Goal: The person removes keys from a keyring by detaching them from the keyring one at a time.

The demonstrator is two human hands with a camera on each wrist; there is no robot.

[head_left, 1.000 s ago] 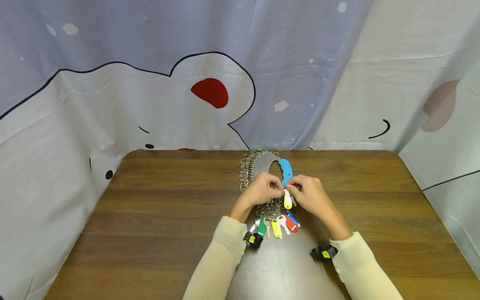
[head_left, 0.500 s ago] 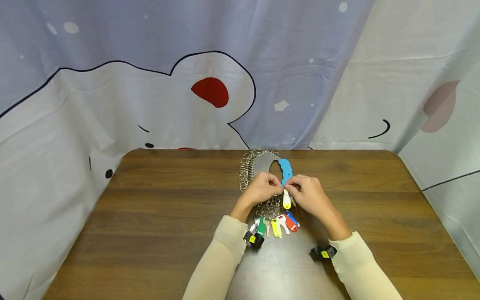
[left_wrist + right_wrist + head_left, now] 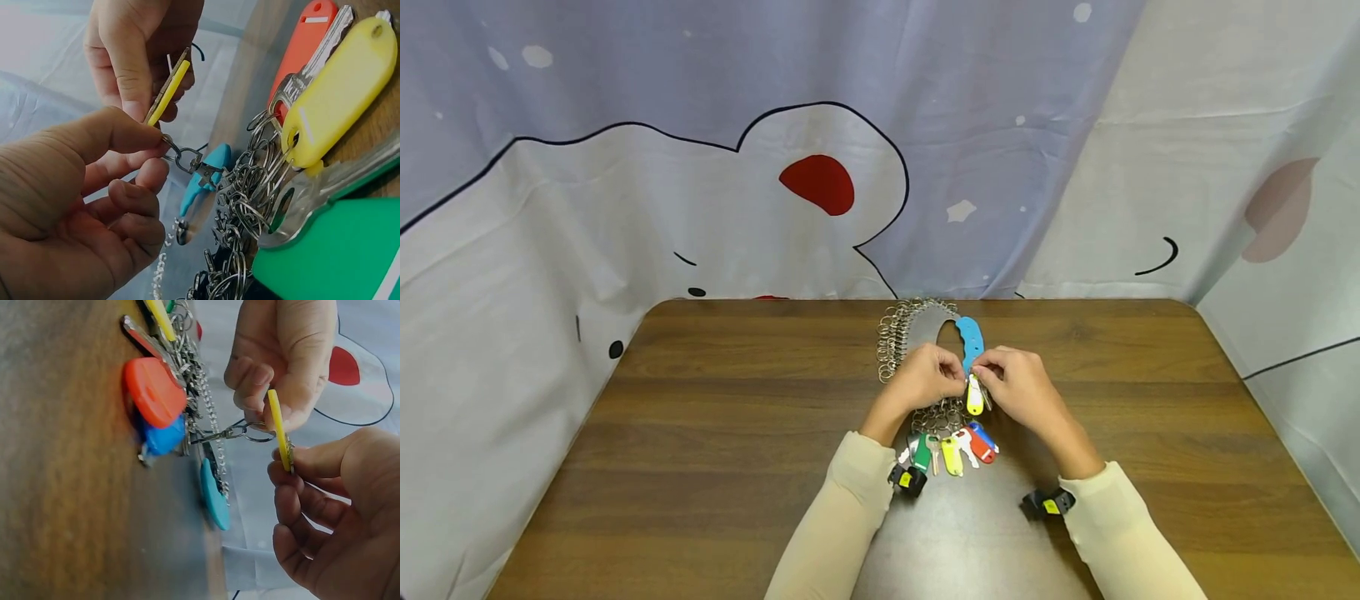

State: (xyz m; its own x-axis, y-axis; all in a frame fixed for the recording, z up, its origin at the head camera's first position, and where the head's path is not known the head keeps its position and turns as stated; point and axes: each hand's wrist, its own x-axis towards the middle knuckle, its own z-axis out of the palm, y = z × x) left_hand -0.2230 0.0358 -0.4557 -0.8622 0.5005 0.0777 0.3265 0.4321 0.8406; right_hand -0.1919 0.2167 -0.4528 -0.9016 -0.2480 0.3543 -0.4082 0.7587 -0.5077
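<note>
My left hand point(image 3: 925, 377) pinches a split key ring point(image 3: 256, 436) between thumb and forefinger. That ring is linked to a metal swivel clasp point(image 3: 205, 171). My right hand point(image 3: 1017, 385) pinches a yellow key tag point(image 3: 975, 402) and the key point(image 3: 167, 84) lying against it; both appear edge-on in the wrist views. Behind the hands lies a curved grey plate point(image 3: 927, 325) fringed with metal rings, with a blue finger-grooved handle point(image 3: 972, 340). Below the hands, keys hang from rings beside a green tag point(image 3: 922, 452), a second yellow tag point(image 3: 952, 460), a red tag point(image 3: 982, 448) and a blue tag point(image 3: 164, 437).
The wooden table point(image 3: 737, 433) extends to both sides of the key bundle. A patterned curtain point(image 3: 715, 208) hangs right behind its back edge. Small black cameras point(image 3: 1047, 504) are strapped to both wrists.
Both hands keep their pinch in nearly the same place. The yellow tag between them has shifted very slightly.
</note>
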